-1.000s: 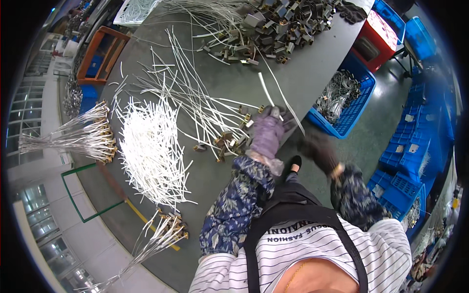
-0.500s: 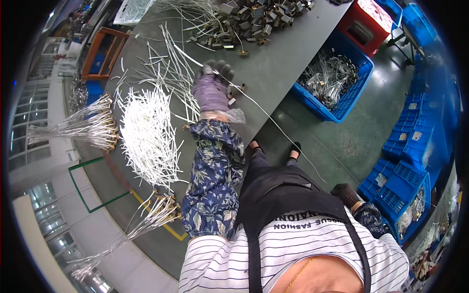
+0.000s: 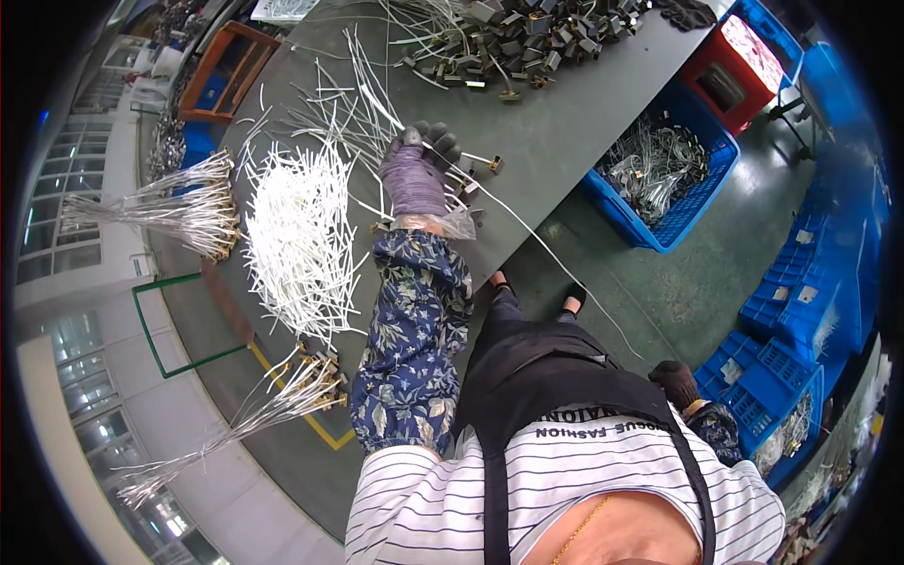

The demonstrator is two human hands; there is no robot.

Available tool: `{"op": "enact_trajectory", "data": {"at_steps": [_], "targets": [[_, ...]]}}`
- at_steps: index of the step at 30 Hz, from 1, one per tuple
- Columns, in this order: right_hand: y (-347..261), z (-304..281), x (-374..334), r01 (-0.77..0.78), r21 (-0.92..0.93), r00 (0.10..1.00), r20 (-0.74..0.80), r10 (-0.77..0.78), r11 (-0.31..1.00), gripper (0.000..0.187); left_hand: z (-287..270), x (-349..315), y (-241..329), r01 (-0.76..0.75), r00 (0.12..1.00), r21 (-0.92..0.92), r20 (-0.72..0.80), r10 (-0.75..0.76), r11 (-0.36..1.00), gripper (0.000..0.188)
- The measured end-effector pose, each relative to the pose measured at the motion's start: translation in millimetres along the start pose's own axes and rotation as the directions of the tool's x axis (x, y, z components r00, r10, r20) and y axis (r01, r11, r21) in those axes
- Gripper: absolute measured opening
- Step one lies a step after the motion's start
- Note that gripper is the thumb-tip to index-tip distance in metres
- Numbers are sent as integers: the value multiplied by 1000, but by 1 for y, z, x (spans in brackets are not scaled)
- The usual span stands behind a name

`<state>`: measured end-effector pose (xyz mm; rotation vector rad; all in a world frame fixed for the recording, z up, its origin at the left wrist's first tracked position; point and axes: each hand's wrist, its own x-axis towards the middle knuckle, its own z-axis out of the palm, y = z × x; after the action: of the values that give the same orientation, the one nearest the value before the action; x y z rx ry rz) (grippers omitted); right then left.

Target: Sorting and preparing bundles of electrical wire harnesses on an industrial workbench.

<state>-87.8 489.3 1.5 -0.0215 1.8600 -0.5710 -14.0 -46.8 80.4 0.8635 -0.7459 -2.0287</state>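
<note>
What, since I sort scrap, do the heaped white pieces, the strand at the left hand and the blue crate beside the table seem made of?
White pieces: probably matte plastic tubing, looking slim, stiff and white. Strand: perhaps smooth coated wire or cord, from its gentle curve. Blue crate: likely semi-gloss moulded plastic, given its latticed walls.

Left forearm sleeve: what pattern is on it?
The left forearm sleeve is dark navy with a pale leaf-and-flower print, seen best in the head view.

The tube pile point(image 3: 299, 245) sits on the worktop point(image 3: 556, 155): wire bundle point(image 3: 184, 202) left of it, block heap point(image 3: 532, 42) behind it rightward, crate point(image 3: 702, 202) to its right.
</note>
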Motion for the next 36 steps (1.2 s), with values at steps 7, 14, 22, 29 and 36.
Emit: {"op": "enact_trajectory", "data": {"at_steps": [7, 14, 22, 29, 36], "targets": [[-52, 20, 26, 117, -9, 986, 120, -116, 993, 18, 6, -104, -95, 123, 750, 730, 375, -545, 672, 21], [-129, 56, 55, 246, 192, 969, -49, -242, 950, 23, -2, -65, -16, 46, 988, 533, 99, -116, 845, 23], [-373, 129, 30, 613, 120, 762, 169, -625, 781, 43, -39, -36, -9, -352, 914, 934, 328, 237, 64, 23], [-460, 152, 83, 708, -525, 574, 38, -818, 473, 53, -164, -11, 48, 286, 887, 957, -280, 368, 40, 49], [-526, 194, 131, 615, -527, 712, 52, -700, 586, 63, -143, 27, -4, 191, 972, 966, -211, 102, 176, 50]]}}
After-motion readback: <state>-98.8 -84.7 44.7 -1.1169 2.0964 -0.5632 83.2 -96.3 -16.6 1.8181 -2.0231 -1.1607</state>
